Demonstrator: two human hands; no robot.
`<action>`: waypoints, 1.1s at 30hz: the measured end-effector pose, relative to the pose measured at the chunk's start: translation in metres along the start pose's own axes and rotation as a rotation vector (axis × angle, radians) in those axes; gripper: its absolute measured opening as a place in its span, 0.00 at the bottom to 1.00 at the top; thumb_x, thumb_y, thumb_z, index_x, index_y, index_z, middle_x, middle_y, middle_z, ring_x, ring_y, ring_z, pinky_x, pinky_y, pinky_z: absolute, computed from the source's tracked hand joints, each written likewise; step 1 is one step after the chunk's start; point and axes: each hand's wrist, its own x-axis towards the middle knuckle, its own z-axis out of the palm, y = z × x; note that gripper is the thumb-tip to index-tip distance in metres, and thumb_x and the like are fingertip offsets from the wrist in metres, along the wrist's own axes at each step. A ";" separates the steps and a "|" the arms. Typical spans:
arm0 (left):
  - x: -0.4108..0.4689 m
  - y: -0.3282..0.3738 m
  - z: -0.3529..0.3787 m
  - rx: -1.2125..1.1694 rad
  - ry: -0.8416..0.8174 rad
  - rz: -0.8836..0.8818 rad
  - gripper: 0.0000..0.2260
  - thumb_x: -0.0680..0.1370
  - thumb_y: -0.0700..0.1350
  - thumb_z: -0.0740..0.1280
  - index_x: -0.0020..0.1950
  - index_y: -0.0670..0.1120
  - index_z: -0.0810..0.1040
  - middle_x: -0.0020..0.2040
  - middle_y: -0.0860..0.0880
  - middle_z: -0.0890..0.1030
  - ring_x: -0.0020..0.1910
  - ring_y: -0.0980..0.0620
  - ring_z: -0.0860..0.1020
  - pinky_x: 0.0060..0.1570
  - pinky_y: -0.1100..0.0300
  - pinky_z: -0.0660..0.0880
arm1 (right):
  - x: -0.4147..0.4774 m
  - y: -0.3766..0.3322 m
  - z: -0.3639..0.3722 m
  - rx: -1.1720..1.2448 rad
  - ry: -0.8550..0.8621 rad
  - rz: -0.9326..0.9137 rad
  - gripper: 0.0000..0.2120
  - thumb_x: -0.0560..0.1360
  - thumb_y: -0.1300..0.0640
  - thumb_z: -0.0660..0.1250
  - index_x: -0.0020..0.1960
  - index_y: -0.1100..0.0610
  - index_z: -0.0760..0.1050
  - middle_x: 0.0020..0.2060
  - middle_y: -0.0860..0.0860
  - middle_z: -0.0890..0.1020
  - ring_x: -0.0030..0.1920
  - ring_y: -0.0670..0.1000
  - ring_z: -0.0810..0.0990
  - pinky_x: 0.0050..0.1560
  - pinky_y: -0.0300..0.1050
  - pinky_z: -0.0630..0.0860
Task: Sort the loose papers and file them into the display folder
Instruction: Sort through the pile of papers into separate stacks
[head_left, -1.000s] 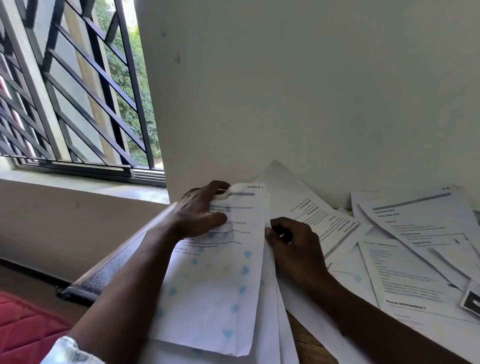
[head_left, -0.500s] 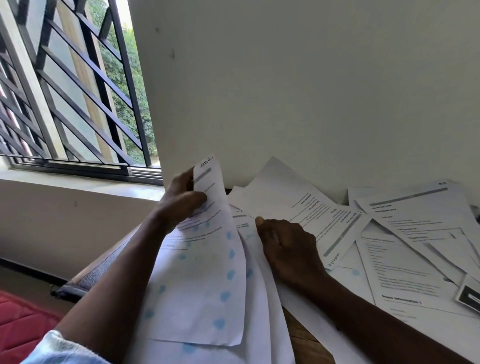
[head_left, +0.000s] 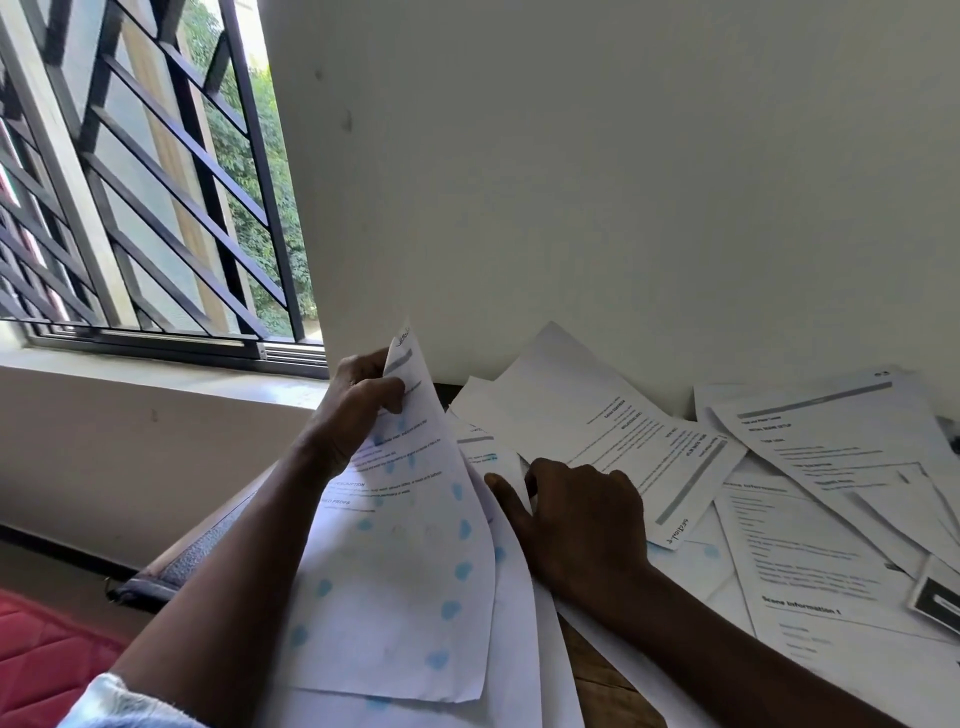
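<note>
— Where is the top sheet?
— Our left grip (head_left: 358, 410) pinches its upper edge, thumb in front. The sheet (head_left: 405, 571) stands tilted and bowed over the stack (head_left: 517, 613), at the left end of the surface (head_left: 592, 665).
— And our right grip?
— The right grip (head_left: 582, 519) lies with curled fingers on the stack, just beside that sheet. We cannot tell whether it pinches a page.
— The rest?
— Loose papers (head_left: 831, 467) overlap across the surface to the right, against the wall (head_left: 571, 156).
</note>
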 end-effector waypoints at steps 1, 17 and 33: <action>0.000 0.000 0.000 0.001 0.003 -0.001 0.08 0.59 0.38 0.61 0.35 0.42 0.76 0.29 0.50 0.76 0.28 0.52 0.73 0.32 0.62 0.69 | -0.001 -0.001 0.001 0.023 0.006 -0.006 0.30 0.80 0.29 0.47 0.53 0.49 0.77 0.46 0.47 0.84 0.47 0.50 0.80 0.53 0.47 0.69; 0.001 -0.002 -0.004 -0.005 0.038 0.004 0.07 0.59 0.39 0.62 0.35 0.42 0.77 0.31 0.46 0.77 0.32 0.47 0.76 0.34 0.60 0.72 | 0.019 0.014 0.027 0.943 -0.017 0.028 0.13 0.75 0.55 0.77 0.58 0.48 0.83 0.40 0.47 0.85 0.41 0.45 0.83 0.42 0.35 0.76; 0.004 -0.010 -0.012 0.229 -0.072 0.024 0.22 0.60 0.47 0.66 0.47 0.33 0.81 0.41 0.35 0.82 0.37 0.44 0.79 0.38 0.51 0.74 | 0.010 0.009 0.029 0.911 0.065 -0.150 0.25 0.76 0.62 0.71 0.61 0.34 0.74 0.41 0.40 0.82 0.44 0.44 0.81 0.46 0.43 0.79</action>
